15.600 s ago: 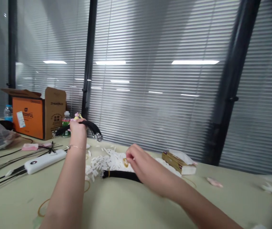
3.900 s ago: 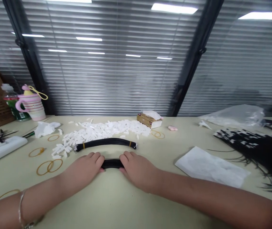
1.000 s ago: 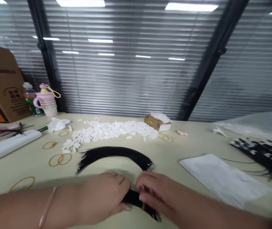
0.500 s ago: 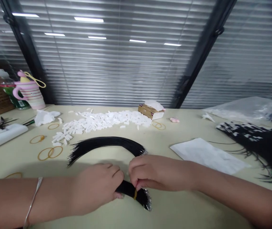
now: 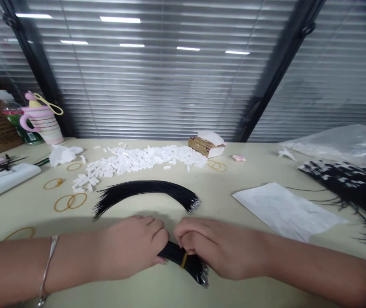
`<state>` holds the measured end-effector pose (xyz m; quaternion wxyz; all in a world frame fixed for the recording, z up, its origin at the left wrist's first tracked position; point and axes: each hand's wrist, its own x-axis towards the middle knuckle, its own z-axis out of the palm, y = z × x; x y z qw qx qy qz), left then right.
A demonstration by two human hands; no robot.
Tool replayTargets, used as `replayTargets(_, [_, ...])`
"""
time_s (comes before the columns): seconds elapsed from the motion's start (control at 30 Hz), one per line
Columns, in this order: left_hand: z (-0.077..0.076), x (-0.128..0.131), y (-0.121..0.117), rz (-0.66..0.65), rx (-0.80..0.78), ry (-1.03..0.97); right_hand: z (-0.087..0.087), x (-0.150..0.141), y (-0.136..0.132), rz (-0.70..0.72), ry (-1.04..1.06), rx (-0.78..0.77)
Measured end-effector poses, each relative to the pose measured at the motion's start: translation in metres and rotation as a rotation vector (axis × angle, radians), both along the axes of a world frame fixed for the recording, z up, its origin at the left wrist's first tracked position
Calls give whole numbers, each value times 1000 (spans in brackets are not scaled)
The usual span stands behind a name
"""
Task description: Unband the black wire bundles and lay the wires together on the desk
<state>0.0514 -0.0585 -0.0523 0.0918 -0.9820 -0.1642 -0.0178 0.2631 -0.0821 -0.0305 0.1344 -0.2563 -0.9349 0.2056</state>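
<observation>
My left hand is closed around a bundle of thin black wires with silvery metal tips at its right end. A yellow rubber band is looped around the bundle close to those tips. My right hand is closed, its fingers curled at the band's upper side over the bundle; the exact fingertip hold is partly hidden. Beyond both hands, a second bundle of black wires lies curved on the table, its metal tips pointing right.
Many small white pieces are heaped behind, near an opened small box. Loose rubber bands lie at left. White paper and a pile of black wires occupy the right. A cup stands back left.
My right hand has turned, with its fingers more curled over the bundle than before. The band stays around the wires. The whole view has shifted slightly.
</observation>
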Motion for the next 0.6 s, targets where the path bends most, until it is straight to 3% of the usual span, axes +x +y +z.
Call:
replayTargets(0.23, [1,-1,0,-6,26,-1,-6,2,1,78,29,-94])
replayTargets(0.43, [7,2,-2,-4,12,24,11,10,3,52,-104,-248])
replayTargets(0.6, [7,2,-4,13,12,37,24,22,-5,-25,-200,-273])
